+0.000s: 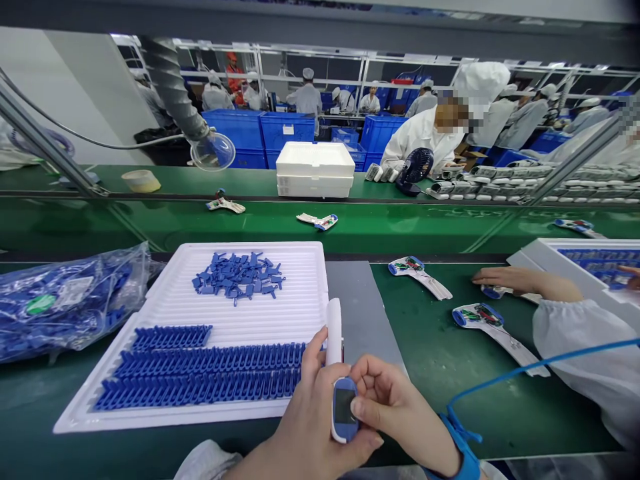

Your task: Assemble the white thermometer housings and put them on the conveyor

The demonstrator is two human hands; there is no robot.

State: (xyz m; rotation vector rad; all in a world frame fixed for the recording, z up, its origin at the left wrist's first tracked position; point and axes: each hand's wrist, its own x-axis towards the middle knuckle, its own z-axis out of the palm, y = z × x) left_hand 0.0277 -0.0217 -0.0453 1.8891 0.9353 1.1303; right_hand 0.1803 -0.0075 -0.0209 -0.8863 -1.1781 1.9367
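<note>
Your left hand [313, 417] grips the white device [334, 327] over the table's [430, 360] near edge, your right hand [393, 403] pinching its blue face [344, 430], already on; two open units [429, 283] lie rightward, circuitry [484, 313] bare.

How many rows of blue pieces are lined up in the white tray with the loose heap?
3: one short row, closest to the heap; a long middle row; and a long front row. The left hand may hide the long rows' right ends.
</note>
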